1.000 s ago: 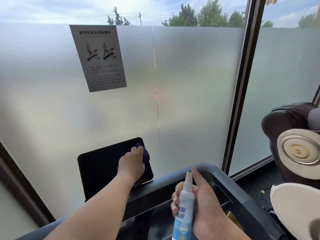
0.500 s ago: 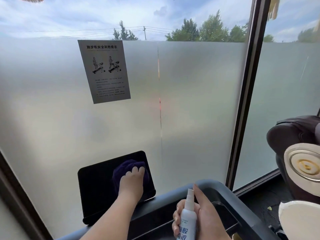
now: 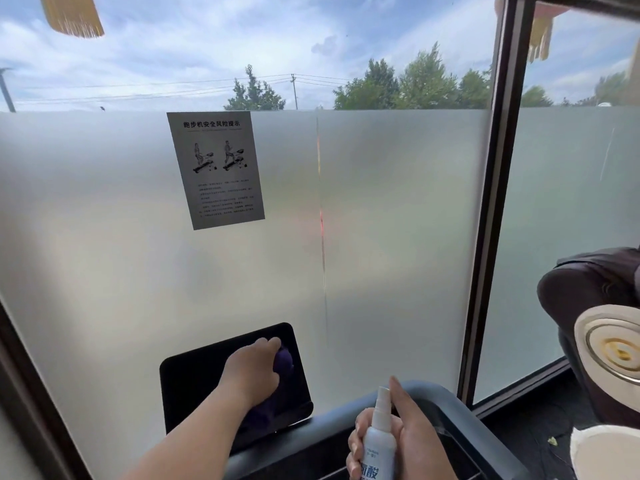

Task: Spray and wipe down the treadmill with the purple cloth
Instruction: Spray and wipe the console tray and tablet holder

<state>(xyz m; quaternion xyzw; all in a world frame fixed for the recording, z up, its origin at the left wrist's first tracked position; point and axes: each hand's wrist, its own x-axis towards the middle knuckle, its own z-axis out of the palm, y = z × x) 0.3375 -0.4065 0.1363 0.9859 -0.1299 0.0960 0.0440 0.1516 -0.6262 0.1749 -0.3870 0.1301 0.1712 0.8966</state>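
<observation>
The treadmill's black screen [image 3: 194,386] stands upright at the bottom centre, above the grey console rim [image 3: 460,410]. My left hand [image 3: 251,370] presses the purple cloth [image 3: 284,360] flat against the right part of the screen; most of the cloth is hidden under the hand. My right hand [image 3: 405,438] grips a white spray bottle [image 3: 379,441] with blue lettering, upright over the console, with the index finger raised beside the nozzle.
A frosted window [image 3: 398,237] with a paper treadmill safety notice [image 3: 216,169] stands right behind the screen. A dark window frame post [image 3: 491,202] rises at the right. A dark massage chair [image 3: 588,289] and round cream discs [image 3: 613,344] sit at the far right.
The view has tilted up, so the screen and hands sit lower in the frame. My left hand has slid the cloth towards the screen's right edge. The right hand keeps holding the bottle.
</observation>
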